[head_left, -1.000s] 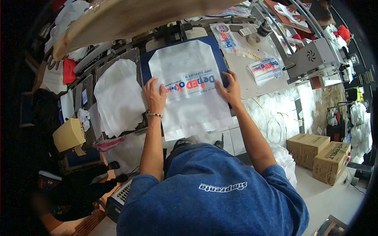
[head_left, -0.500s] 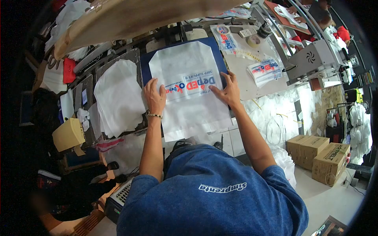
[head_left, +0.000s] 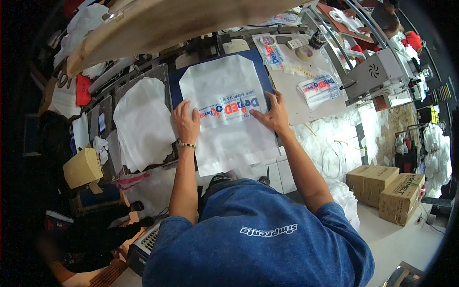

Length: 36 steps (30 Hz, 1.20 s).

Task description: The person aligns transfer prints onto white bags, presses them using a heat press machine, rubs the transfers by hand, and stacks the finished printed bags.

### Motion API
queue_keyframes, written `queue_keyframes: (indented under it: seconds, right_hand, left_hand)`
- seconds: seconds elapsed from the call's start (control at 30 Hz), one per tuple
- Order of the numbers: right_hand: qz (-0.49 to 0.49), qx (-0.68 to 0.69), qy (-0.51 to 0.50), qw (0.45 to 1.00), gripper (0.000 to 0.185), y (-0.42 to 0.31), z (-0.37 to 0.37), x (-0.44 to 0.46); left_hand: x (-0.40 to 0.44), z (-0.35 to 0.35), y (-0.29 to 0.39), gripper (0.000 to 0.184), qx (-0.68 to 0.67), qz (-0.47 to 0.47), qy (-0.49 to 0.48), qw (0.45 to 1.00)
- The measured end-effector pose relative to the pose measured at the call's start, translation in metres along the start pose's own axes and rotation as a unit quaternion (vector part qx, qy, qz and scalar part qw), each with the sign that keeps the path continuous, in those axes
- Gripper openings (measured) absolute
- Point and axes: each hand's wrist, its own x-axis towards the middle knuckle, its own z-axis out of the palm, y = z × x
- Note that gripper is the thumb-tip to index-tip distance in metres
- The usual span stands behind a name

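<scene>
A white fabric bag piece with cut top corners lies flat on a dark blue board. Across its middle rests a clear film printed in blue and red lettering. At the left edge of the white piece my left hand lies with fingers stretched forward and thumb apart. My right hand is at the right edge, its thumb on the film's end and its fingers over the board's side. The lower end of the white piece hangs toward my body.
A stack of white pieces lies to the left. On the right are printed films, a tape roll and a grey machine. A brown padded beam crosses above. Cardboard boxes stand at lower right.
The view has shifted slightly, so the bench sits a little lower. Both hands stay at the edges of the white piece, and the printed film keeps its place.
</scene>
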Motion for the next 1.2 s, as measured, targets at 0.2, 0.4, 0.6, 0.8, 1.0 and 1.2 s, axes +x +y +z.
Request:
queue_keyframes:
  seconds: [0.2,0.4,0.6,0.8,1.0,1.2]
  right_hand:
    - [0.004,0.010,-0.006,1.000,0.086,-0.0015,-0.0024,0.0006]
    - [0.002,0.023,-0.008,1.000,0.086,0.0000,-0.0026,0.0012]
    - [-0.017,0.024,0.000,1.000,0.086,0.0013,-0.0032,0.0007]
    - [-0.021,0.020,-0.017,0.999,0.089,-0.0006,-0.0067,0.0004]
    - [-0.025,0.025,-0.015,0.999,0.090,0.0024,-0.0045,0.0006]
    - [-0.020,0.028,-0.020,0.999,0.091,0.0038,-0.0038,0.0008]
  left_hand:
    - [0.0000,-0.0006,0.0006,0.036,-0.002,0.005,0.002,1.000]
    - [-0.0003,-0.0008,0.0012,0.036,0.003,0.002,0.000,1.000]
    - [0.0004,0.0011,0.0012,0.036,0.007,0.003,0.008,1.000]
    - [0.0014,-0.0009,0.0029,0.033,0.001,0.006,0.007,1.000]
    - [-0.0003,0.0002,0.0002,0.034,-0.003,0.007,0.016,1.000]
    - [-0.0002,0.0010,0.0001,0.034,0.001,0.007,0.025,1.000]
